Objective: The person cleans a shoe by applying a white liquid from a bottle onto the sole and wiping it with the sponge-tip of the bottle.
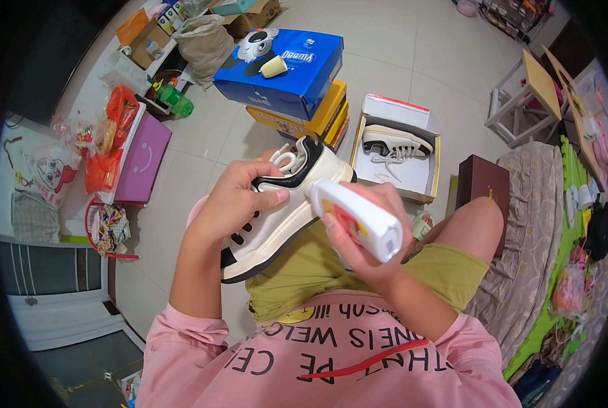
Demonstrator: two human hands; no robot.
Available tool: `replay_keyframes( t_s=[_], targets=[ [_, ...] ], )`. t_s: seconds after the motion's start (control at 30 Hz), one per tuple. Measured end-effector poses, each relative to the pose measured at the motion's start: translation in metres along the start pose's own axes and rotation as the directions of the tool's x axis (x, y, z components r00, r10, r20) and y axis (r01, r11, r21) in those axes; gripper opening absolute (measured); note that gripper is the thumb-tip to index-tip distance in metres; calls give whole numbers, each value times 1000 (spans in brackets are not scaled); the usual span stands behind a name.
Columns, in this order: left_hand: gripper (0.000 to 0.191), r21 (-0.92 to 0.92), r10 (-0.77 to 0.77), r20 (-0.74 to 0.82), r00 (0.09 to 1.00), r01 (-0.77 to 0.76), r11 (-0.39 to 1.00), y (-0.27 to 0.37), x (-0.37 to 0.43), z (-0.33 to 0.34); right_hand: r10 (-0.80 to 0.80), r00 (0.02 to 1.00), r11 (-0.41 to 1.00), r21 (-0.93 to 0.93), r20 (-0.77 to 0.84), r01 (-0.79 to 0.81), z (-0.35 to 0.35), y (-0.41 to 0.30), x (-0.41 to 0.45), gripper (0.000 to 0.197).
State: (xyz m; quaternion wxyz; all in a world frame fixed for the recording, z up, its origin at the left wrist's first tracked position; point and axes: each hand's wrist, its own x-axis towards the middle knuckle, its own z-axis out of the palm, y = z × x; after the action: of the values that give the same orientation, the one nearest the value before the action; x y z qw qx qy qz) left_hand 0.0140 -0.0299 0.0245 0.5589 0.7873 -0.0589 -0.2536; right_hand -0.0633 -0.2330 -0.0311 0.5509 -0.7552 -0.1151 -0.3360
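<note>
My left hand (248,199) grips a white sneaker with black trim (298,199) by its collar, thumb on the side, sole edge turned towards me. In my right hand (370,224) is a white plastic bottle (357,217) with a red and yellow label, its top end against the side of the shoe near the heel. A second such sneaker (398,143) lies in an open shoebox (428,191) beyond my right hand. Ahead, a pale yellow cap (274,67) lies on its side on a blue box (304,66).
Yellow boxes (329,109) are stacked under the blue one. A purple bin (143,158) with red plastic bags stands at left. At right are a dark brown box (482,183), a patterned cushioned seat (523,219) and a wooden stool (541,84).
</note>
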Motion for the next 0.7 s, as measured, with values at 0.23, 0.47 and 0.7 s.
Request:
replay_keyframes(
  t_s=[0.23,0.47,0.7],
  targets=[
    [13,49,-28,81,996,24,999,9,5,-8,135,987,986,106,-86,-126,-2,5,0,35],
    [21,46,-91,45,995,89,995,0,13,-12,197,976,972,149,-96,-181,4,20,7,38],
    [53,255,46,107,993,-72,964,-9,13,-15,164,986,984,76,-37,-161,9,17,3,40]
  ],
)
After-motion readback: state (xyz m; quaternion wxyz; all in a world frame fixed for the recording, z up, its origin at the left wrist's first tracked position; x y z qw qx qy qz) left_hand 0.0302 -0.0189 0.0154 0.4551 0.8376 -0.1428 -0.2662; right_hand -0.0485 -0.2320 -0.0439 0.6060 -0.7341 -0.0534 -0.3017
